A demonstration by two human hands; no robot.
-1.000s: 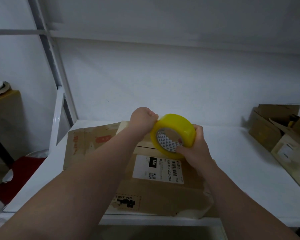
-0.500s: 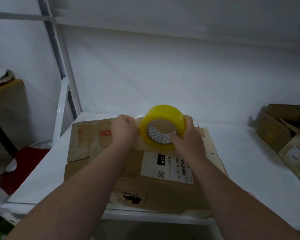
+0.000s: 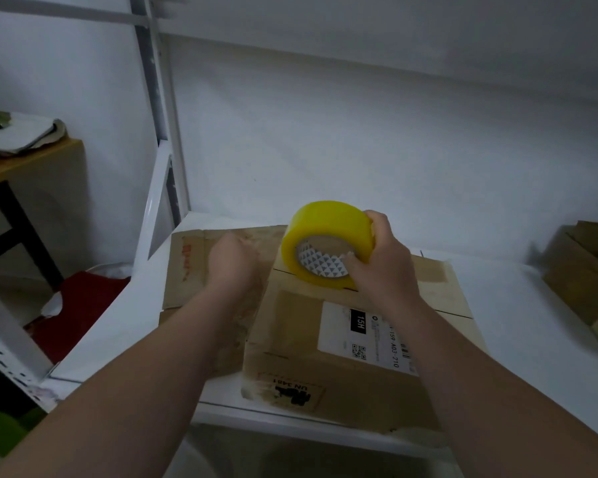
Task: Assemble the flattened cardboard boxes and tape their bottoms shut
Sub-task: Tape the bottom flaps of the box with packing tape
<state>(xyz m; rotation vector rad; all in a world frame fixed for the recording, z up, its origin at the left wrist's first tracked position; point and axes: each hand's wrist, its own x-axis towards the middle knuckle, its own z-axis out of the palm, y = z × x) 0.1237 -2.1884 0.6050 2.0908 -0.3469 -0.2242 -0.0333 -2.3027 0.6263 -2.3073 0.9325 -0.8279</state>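
A brown cardboard box (image 3: 304,343) with a white shipping label lies on the white shelf (image 3: 518,322), its closed flaps facing up. Under its left side lies a flattened cardboard sheet (image 3: 187,267). My right hand (image 3: 380,260) grips a yellow roll of tape (image 3: 325,243), held upright just above the box's far edge. My left hand (image 3: 233,262) is closed to the left of the roll, apparently pinching the pulled clear tape end, which is hard to see.
More brown cardboard boxes (image 3: 584,270) sit at the shelf's right end. A white metal rack post (image 3: 159,98) rises at the left. Beyond it stand a wooden table (image 3: 32,160) with papers and something red (image 3: 76,305) on the floor.
My left hand has moved left, away from the roll. The roll in my right hand has come down toward the box's far edge.
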